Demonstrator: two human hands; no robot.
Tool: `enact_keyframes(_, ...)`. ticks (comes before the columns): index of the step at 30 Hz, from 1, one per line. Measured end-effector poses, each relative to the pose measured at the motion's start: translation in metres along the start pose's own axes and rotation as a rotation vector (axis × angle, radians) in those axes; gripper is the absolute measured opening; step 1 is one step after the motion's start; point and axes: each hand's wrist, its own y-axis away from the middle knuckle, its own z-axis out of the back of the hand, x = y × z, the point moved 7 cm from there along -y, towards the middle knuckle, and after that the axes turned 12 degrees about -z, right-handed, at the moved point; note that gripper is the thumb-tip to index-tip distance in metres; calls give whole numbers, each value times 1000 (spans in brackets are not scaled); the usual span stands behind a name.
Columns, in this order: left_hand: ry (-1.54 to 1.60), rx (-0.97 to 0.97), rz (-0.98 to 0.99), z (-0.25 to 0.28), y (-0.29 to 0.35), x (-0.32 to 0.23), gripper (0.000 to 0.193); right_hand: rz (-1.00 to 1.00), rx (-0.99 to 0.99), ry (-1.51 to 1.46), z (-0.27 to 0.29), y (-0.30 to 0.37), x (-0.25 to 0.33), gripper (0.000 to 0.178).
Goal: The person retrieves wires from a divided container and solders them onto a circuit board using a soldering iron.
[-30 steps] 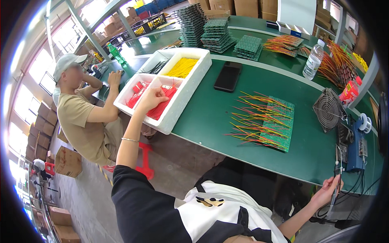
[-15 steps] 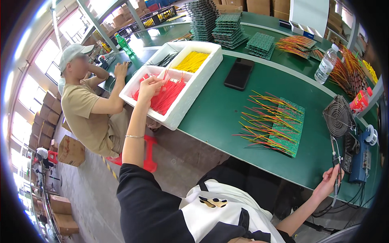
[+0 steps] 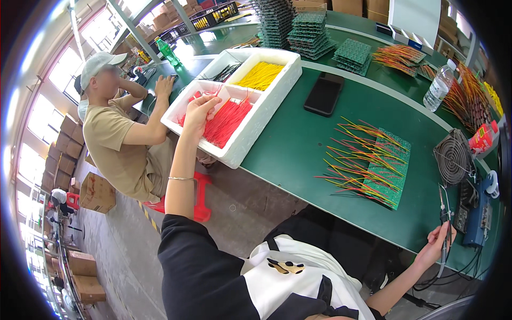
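My left hand (image 3: 201,114) is over the front compartment of a white foam box (image 3: 234,156), its fingers pinched on red wires (image 3: 230,121) that show by the fingertips; how many it holds is hidden. Yellow wires (image 3: 259,76) and dark wires (image 3: 228,71) lie in the box's other compartments. At the bench's right edge my right hand (image 3: 438,241) is closed around a soldering iron (image 3: 444,214), its tip pointing away from me. Between my hands a green circuit board (image 3: 396,178) lies on the bench, with red and yellow wires (image 3: 362,160) sticking out leftward.
A black phone (image 3: 324,94) lies beyond the board. A round-grilled fan (image 3: 452,157), blue soldering station (image 3: 479,213) and water bottle (image 3: 439,85) stand at right. Stacked boards (image 3: 309,36) are at the back. A co-worker (image 3: 120,144) sits at left.
The whole view has shifted slightly, so the bench appears farther right. My left hand stays over the red wires, with its fingers pinched. My right hand keeps hold of the soldering iron.
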Motion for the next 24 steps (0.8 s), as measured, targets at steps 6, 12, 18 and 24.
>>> enact_keyframes(6,40,15,-3,2,-1,0,14,20,0,13,1,1,0,13)
enact_keyframes(12,-80,-17,-107,2,4,-15,12,14,0,4,-2,1,0,12)
enact_keyframes(18,61,288,-160,-113,61,-70,8,-67,39,-58,2,2,2,9)
enact_keyframes(24,-160,605,-427,-249,79,-121,7,-107,40,-179,-12,-2,1,8)
